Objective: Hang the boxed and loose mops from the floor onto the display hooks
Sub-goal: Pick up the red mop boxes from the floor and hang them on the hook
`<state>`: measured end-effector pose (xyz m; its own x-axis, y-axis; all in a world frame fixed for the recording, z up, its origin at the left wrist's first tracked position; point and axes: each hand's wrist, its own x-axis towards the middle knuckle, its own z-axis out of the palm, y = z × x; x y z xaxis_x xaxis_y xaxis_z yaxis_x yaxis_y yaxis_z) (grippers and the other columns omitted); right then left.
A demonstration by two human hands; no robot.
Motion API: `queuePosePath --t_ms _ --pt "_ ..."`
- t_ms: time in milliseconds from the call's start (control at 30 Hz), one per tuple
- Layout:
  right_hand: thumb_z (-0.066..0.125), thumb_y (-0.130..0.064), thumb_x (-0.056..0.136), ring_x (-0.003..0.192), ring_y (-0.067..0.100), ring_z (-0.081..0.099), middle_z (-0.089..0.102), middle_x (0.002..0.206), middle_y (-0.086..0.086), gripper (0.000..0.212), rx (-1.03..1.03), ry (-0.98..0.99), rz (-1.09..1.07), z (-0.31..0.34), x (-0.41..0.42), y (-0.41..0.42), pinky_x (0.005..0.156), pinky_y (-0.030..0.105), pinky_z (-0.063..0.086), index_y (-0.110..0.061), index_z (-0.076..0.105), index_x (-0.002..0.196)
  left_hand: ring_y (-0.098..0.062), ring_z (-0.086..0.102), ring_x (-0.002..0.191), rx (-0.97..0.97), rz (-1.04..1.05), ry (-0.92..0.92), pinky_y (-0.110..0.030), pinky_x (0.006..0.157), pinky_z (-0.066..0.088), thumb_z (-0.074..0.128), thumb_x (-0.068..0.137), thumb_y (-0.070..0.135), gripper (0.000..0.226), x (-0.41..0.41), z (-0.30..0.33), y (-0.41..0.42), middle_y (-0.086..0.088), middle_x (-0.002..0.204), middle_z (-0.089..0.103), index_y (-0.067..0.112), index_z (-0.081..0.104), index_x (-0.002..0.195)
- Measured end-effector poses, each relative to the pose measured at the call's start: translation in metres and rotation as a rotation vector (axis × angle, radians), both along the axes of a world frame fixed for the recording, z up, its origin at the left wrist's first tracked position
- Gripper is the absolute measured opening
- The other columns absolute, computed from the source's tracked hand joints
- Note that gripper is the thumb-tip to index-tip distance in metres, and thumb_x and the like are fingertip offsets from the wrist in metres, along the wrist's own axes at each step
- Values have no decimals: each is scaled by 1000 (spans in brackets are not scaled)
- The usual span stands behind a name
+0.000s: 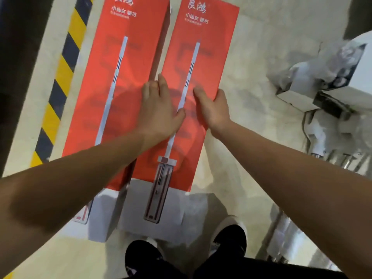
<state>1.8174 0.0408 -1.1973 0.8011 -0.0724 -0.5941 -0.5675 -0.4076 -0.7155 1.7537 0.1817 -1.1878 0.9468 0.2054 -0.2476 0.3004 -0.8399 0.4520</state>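
Note:
Two long red-and-white mop boxes lie side by side on the floor, the left box (120, 77) and the right box (203, 57). My left hand (159, 109) lies flat over the seam between them, fingers on the left box's edge and thumb on the right box. My right hand (215, 109) holds the right box's right edge, thumb on top and fingers curled over the side. Loose mops in clear plastic wrap (326, 91) lie on the floor to the right, with metal handles (342, 162) showing.
A yellow-and-black hazard stripe (64, 77) runs along the floor left of the boxes, beside a dark strip at the far left. My black shoes (229, 242) stand at the boxes' near ends. More shiny wrapped items (285, 238) lie at the lower right.

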Motion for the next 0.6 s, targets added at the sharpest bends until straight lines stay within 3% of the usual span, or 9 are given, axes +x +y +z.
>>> queuePosePath --t_ms 67,167,233,367,467,533,600 --pt "72 -71 63 110 23 70 70 121 -2 80 98 37 -74 2 0 1 100 47 57 -22 58 124 -43 28 150 -51 87 35 -41 127 11 64 95 42 100 8 5 -4 -30 160 35 -12 9 159" --pt "89 -45 75 100 20 76 72 116 4 73 326 133 -237 16 0 4 93 48 62 -12 52 129 -44 43 142 -208 320 117 -43 118 33 67 90 47 99 31 23 -6 -23 151 50 -1 18 161" --pt "91 -33 81 95 18 76 72 113 5 69 359 129 -273 26 -3 2 89 45 64 -13 45 128 -45 48 137 -272 395 151 -45 112 43 69 84 50 96 38 37 -7 -21 149 51 7 27 159" --pt "87 -34 85 81 2 73 69 107 -5 69 255 75 -197 71 -21 -8 68 21 60 -20 36 129 -42 49 130 -340 412 149 -46 109 44 70 85 50 80 17 79 -8 -18 138 49 14 42 151" --pt "86 -40 85 80 -6 72 68 108 -11 73 178 -10 -84 128 -38 -21 81 23 59 -27 31 131 -36 50 133 -391 425 108 -39 111 43 73 89 47 71 -3 132 -8 -15 136 49 17 48 148" --pt "86 -41 84 85 -8 71 67 109 -17 75 162 -73 -17 176 -47 -27 90 26 59 -31 29 132 -29 52 133 -410 399 102 -34 112 42 77 87 46 78 -14 179 -4 -12 140 50 22 44 153" --pt "87 -34 85 86 -9 71 66 106 -20 74 166 -121 12 228 -51 -31 89 25 59 -31 30 133 -27 61 123 -438 362 102 -42 109 49 78 78 56 86 -23 231 3 -10 136 56 26 44 150"
